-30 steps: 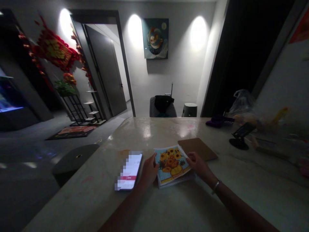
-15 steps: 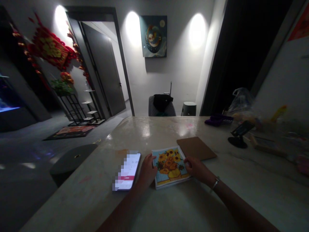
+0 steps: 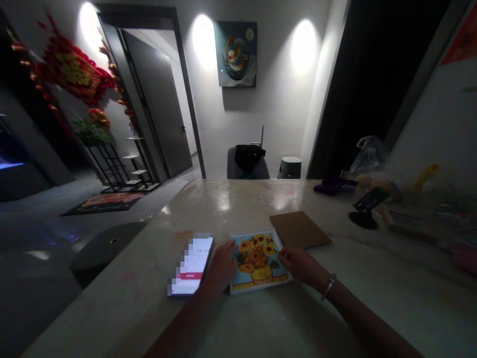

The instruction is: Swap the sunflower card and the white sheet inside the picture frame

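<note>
Stone-topped counter (image 3: 231, 209): pale, glossy, bearing everything below except the seating and wall items; all places given relative to the sunflower panel.

Framed wall painting (image 3: 235, 53): far beyond the sunflower panel. Grey chair (image 3: 248, 166): also beyond, draped with a black garment. Dark round stool (image 3: 108, 246): left of the sunflower panel, below counter level. Clear plastic bag (image 3: 368, 156): far off to the right.

Brown kraft board (image 3: 300, 229): just beyond and right of the sunflower panel, almost touching its far corner. Phone stand (image 3: 363, 219): well to the right, on a black round base. Smartphone (image 3: 191, 266): just left, screen lit, display blurred.

Sunflower panel (image 3: 259, 263): flat on the counter, between both hands. Likely risks: sliding on the slick top under uneven pressure; a corner riding onto the kraft board if shoved; the phone knocked by a sideways sweep of the left hand. Shape near-square, so no clear long axis; blooms toward the far wall, vase base toward the wearer, edges slightly skewed.

Left hand (image 3: 221, 266): loosely curled against the left edge. Right hand (image 3: 301, 263): half-extended, reaching over the right edge. Actual grip on either side impossible to tell. Silver bracelet (image 3: 328, 287): on the right wrist.
</note>
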Demonstrator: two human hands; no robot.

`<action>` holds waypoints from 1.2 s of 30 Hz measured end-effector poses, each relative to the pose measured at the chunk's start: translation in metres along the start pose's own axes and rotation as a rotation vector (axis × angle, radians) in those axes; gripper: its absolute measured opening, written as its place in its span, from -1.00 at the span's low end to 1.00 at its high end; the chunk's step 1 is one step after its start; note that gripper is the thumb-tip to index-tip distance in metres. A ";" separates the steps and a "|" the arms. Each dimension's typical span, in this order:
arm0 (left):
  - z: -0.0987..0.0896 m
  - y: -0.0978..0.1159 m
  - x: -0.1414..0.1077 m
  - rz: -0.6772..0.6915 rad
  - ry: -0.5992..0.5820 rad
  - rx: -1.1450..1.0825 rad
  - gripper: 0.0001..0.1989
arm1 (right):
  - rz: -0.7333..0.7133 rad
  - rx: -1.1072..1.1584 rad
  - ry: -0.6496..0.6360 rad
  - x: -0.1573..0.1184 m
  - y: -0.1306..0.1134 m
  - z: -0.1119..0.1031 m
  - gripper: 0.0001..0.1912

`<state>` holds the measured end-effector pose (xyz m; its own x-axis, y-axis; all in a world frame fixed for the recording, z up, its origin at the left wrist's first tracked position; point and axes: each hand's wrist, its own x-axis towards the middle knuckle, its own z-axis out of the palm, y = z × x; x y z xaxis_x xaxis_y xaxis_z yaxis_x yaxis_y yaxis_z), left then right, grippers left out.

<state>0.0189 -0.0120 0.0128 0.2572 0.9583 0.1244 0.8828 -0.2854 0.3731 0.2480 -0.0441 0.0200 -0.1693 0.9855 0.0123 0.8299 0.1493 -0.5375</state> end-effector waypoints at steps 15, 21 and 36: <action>-0.008 -0.008 0.029 0.047 0.135 -0.121 -0.54 | -0.052 0.050 0.110 0.030 0.009 -0.007 -0.91; -0.010 -0.020 0.024 0.038 0.132 -0.178 -0.57 | -0.026 0.087 0.116 0.032 0.005 0.005 -0.91; 0.003 -0.034 0.013 0.035 0.156 -0.249 -0.59 | 0.194 -0.180 0.561 0.031 0.072 -0.025 -0.71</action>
<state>-0.0069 0.0102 -0.0012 0.2056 0.9395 0.2741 0.7456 -0.3318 0.5779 0.3162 -0.0007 0.0026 0.2583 0.8811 0.3961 0.9024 -0.0736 -0.4247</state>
